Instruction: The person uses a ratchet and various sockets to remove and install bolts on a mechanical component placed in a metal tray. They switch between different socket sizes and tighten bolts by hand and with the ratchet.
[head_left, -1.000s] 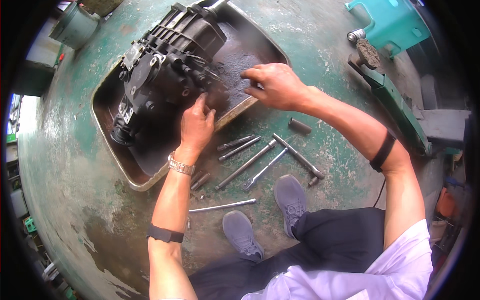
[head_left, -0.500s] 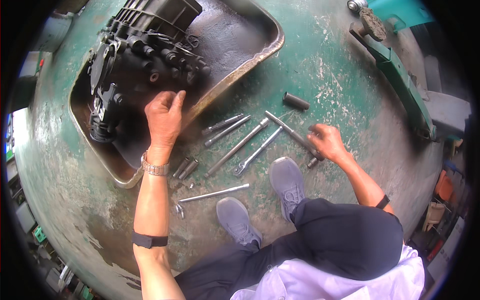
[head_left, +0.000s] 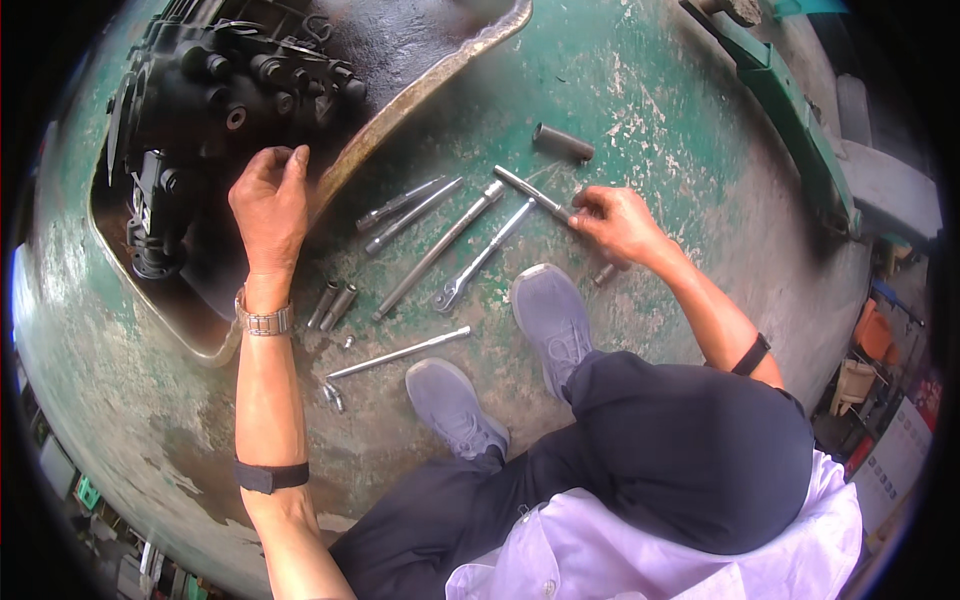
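My left hand [head_left: 270, 212] hovers by the rim of a metal tray [head_left: 375, 130], its fingers curled and the thumb against them. Whatever they may hold is hidden. Beyond it, a dark, greasy gearbox-like assembly [head_left: 235, 75] sits in the tray. On the floor to the right, my right hand [head_left: 618, 225] closes its fingertips round a steel bar with a thicker grip [head_left: 532, 191]; the hand covers the bar's near end. Left of that bar lie a ratchet wrench [head_left: 478, 262], a long extension bar [head_left: 440, 250] and two shorter rods [head_left: 412, 215].
A dark metal tube [head_left: 562, 142] lies beyond my right hand. Two sockets [head_left: 333, 304], a thin rod [head_left: 400, 352] and small bits [head_left: 333, 396] lie near my shoes [head_left: 457, 410]. At the right stands a green steel leg [head_left: 800, 130] of some equipment.
My right hand has come down from beside the bar and closed on it. My left hand stays curled by the tray rim. The whole view has shifted, so things appear higher and further left.
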